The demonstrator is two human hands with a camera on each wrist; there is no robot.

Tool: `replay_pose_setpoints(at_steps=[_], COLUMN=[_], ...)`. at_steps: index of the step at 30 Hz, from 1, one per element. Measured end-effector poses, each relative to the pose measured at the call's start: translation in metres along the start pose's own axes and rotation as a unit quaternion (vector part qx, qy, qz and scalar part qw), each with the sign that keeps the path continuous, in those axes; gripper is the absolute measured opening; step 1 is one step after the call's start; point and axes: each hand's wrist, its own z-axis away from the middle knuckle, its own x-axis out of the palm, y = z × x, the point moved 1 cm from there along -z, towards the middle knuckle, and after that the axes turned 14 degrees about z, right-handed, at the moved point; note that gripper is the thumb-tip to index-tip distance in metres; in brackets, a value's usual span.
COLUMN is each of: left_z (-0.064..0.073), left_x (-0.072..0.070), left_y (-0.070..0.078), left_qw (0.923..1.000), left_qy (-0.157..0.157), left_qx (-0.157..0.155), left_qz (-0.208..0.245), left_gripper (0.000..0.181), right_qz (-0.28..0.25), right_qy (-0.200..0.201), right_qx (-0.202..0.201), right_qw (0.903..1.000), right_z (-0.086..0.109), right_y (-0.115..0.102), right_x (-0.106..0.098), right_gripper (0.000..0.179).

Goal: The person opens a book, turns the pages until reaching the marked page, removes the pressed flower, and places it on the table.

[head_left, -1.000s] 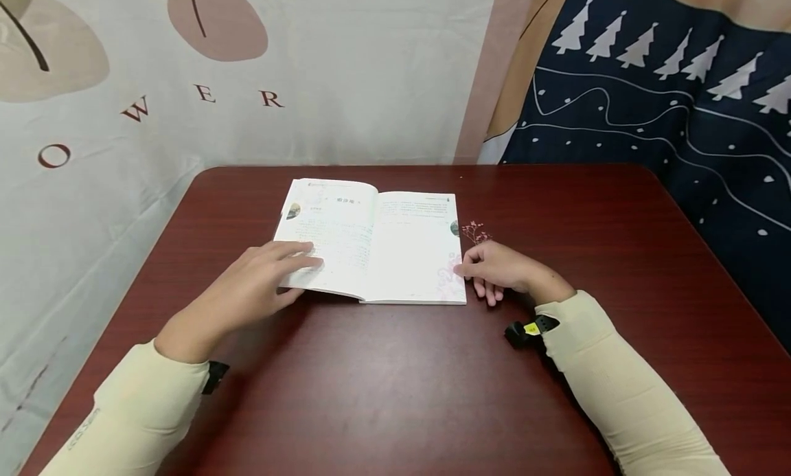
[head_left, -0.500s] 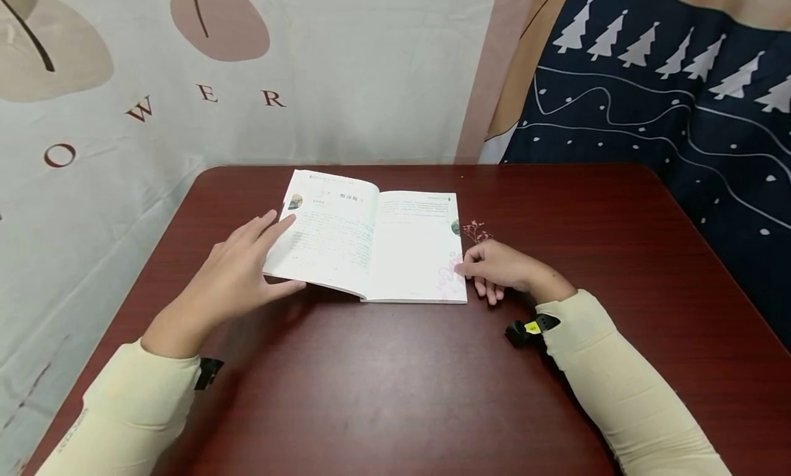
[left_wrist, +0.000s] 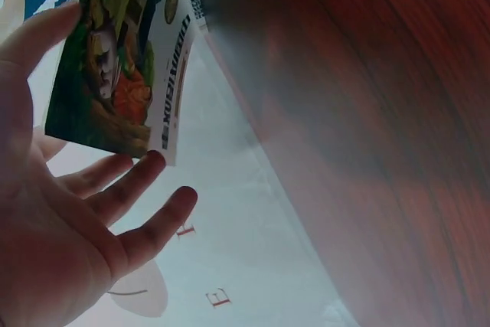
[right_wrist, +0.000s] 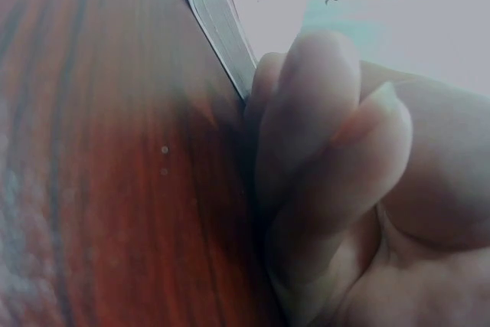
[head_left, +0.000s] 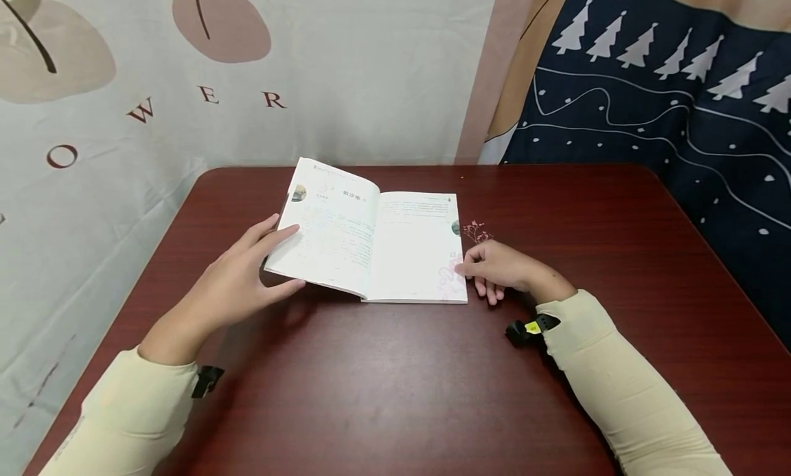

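An open book point(head_left: 410, 246) lies on the table, its left half tilted up and its right half flat. My left hand point(head_left: 231, 280) holds the raised half at its outer lower corner. Its fingers reach over the page edge and its thumb lies along the bottom edge. In the left wrist view the illustrated cover point(left_wrist: 115, 74) faces the palm, with the little finger free. My right hand point(head_left: 503, 266) pinches the book's right edge near the lower corner with thumb and index finger. Its other fingers are loosely curled, and in the right wrist view they hide the grip.
A sprig of small pink flowers point(head_left: 476, 231) lies just beyond my right hand, its lower end hidden. The dark red table point(head_left: 395, 380) backs onto a pale printed curtain point(head_left: 371, 77) and a navy one point(head_left: 655, 126) with white trees.
My left hand has moved from over the left page to its outer edge, and the book's left half has risen. My right hand has stayed at the right edge.
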Motion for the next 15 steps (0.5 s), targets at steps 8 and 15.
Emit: replay_pose_setpoints(at_steps=[8, 15], left_z=[-0.007, -0.018], left_x=[0.009, 0.025], left_y=[0.016, 0.035], left_qw=[0.9957, 0.9760], left_qy=[0.061, 0.142], left_qx=[0.064, 0.155], left_qz=[0.028, 0.057], left_gripper=[0.071, 0.067], right_qz=[-0.001, 0.000], right_qy=[-0.002, -0.002], right_qx=[0.000, -0.003], right_qw=[1.0000, 1.0000], right_z=[0.000, 0.000], right_y=[0.001, 0.001], right_x=[0.000, 0.000], right_gripper=[0.033, 0.034])
